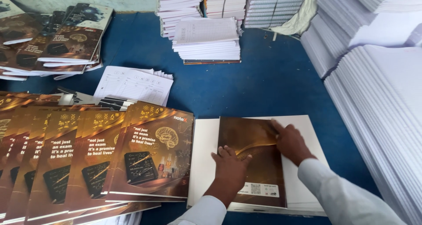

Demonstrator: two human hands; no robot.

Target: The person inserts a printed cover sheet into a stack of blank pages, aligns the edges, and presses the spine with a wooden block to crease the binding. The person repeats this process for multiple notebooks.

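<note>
L hand lay flat, fingers together, pressing the brown cover onto the white page block w/ its long axis running away from me. R hand spread flat on the cover's far right edge. Fanned covers sat just left, nearer my L hand, on the blue table.

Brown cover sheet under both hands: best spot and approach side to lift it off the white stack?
Pinch the brown cover sheet at its left long edge, coming from the left. That edge lies inboard on the white stack, with bare white paper beside it giving fingers room. It lies flat, so slide a fingertip under first. The left hand and right hand press its middle and right side.
</note>
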